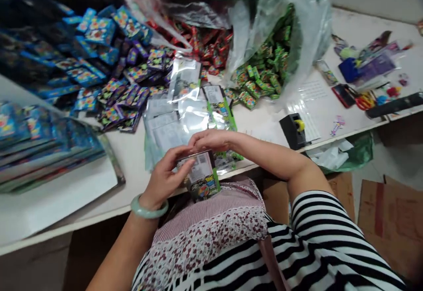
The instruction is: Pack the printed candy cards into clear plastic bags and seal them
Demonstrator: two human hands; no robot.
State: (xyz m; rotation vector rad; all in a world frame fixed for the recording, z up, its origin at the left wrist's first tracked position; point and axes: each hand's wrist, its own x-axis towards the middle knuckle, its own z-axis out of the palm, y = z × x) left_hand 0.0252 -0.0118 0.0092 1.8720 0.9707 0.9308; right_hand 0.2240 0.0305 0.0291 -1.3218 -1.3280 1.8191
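Right at the near edge of the table (132, 150), over my lap, I've got a small clear packet (200, 175) in both hands: glossy plastic, a white printed label with a barcode on the upper part, a green strip down its right side and a bright multicoloured picture at the bottom. My left hand (161, 178), green bangle (148, 210) on the wrist, wraps its fingers round the packet's left side with the thumb pressed on the front. My right hand (211, 139) comes over the top, fingers curled down and pinching the upper edge. Just beyond, a loose pile of the same clear packets (185, 114) lies flat on the table, some showing that green strip. To the left, near that edge, a stack of blue cards (39, 145) sits on a white sheet. Further out, purple sachets (128, 92) and blue sachets (95, 31) spread toward the far left corner. Red sachets (205, 44) lie at the far edge, and green sachets (264, 75) spill from a clear plastic bag (304, 31). At the right near edge stands a black tape dispenser (294, 130), with scissors (363, 101) and odd bits well beyond it.
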